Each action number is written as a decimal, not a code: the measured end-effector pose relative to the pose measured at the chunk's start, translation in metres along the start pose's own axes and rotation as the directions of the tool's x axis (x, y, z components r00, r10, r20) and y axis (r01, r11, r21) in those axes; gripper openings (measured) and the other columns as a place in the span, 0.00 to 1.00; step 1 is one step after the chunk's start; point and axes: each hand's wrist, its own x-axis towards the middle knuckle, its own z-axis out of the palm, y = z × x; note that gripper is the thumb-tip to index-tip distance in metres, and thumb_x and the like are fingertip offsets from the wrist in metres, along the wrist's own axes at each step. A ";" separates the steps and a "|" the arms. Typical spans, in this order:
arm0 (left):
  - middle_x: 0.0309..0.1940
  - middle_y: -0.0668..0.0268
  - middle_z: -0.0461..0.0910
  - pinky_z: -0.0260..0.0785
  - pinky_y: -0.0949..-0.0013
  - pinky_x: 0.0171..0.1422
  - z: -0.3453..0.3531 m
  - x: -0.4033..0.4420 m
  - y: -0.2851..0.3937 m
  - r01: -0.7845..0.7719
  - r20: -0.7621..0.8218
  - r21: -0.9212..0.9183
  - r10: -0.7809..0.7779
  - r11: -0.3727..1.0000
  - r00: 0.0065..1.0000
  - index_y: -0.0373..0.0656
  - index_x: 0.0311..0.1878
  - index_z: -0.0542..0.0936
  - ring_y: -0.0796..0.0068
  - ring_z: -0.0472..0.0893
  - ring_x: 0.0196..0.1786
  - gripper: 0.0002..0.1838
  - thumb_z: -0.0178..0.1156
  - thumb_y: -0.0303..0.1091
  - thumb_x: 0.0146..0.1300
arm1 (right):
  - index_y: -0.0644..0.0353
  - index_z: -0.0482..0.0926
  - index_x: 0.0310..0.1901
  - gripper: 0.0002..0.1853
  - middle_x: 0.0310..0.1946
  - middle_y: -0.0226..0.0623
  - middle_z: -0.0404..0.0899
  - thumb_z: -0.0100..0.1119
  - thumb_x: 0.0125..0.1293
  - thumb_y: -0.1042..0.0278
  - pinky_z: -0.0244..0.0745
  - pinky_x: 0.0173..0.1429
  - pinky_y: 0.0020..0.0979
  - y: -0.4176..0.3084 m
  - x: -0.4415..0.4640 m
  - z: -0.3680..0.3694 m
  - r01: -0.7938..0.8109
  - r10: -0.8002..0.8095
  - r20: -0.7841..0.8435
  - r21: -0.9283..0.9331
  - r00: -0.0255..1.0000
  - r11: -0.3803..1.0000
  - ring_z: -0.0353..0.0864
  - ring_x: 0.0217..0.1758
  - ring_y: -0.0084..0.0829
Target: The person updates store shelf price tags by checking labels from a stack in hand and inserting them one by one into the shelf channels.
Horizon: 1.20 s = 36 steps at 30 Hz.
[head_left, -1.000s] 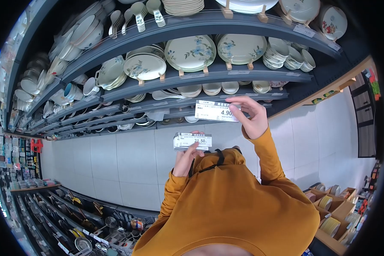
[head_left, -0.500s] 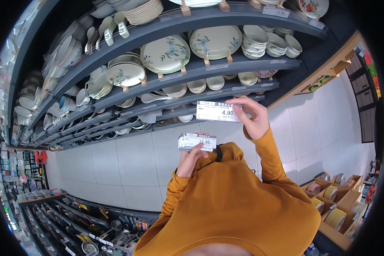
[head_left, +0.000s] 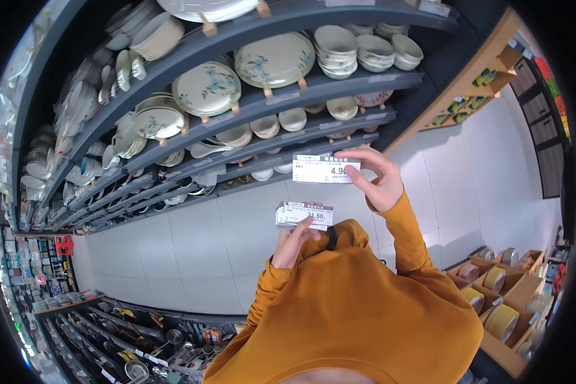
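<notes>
Between thumb and fingers, my right hand (head_left: 381,180) pinches the right end of a white price card (head_left: 317,170) with a dark header, reading 4.90. Lower and to the left, my left hand (head_left: 292,242) grips a stack of price cards (head_left: 299,216), the top one reading 21.50, with the thumb on its face. The single card is held above the stack, apart from it, in front of the dish shelves. Both printed faces point up toward me.
Dark shelves (head_left: 224,125) with oval plates (head_left: 275,59), bowls (head_left: 336,48) and spoons curve across the top and left. Wooden bins (head_left: 515,291) with ribbon-like rolls stand at the lower right. Utensil racks (head_left: 109,339) line the lower left. Tiled floor (head_left: 205,256) lies between.
The view has shifted, so the shelves and plates slide left and more wooden shelving shows at right. My left hand and its stack have moved slightly right, nearer the single card.
</notes>
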 end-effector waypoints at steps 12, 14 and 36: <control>0.50 0.61 0.79 0.70 0.72 0.40 0.043 -0.025 -0.063 0.229 -0.033 0.032 -0.228 0.973 0.973 0.35 0.59 0.71 0.76 0.76 0.34 0.17 0.52 0.30 0.70 | 0.62 0.82 0.48 0.13 0.39 0.36 0.81 0.60 0.61 0.76 0.72 0.45 0.26 0.003 -0.036 -0.045 -0.057 0.058 0.014 -0.015 0.998 0.998 0.78 0.40 0.25; 0.50 0.61 0.79 0.69 0.71 0.39 0.046 -0.026 -0.064 0.236 -0.029 0.038 -0.236 0.971 0.971 0.36 0.59 0.71 0.76 0.75 0.34 0.16 0.52 0.30 0.70 | 0.62 0.82 0.48 0.13 0.37 0.36 0.81 0.60 0.61 0.76 0.71 0.44 0.26 -0.001 -0.037 -0.046 -0.045 0.046 0.011 -0.025 0.999 0.999 0.77 0.40 0.24; 0.40 0.65 0.80 0.72 0.73 0.42 0.022 -0.009 -0.023 0.129 -0.025 -0.057 -0.131 0.990 0.991 0.36 0.59 0.72 0.77 0.77 0.31 0.18 0.55 0.32 0.69 | 0.62 0.81 0.51 0.14 0.42 0.36 0.81 0.61 0.63 0.75 0.75 0.44 0.23 0.011 0.026 -0.006 -0.012 0.012 0.100 0.002 0.995 1.000 0.79 0.42 0.23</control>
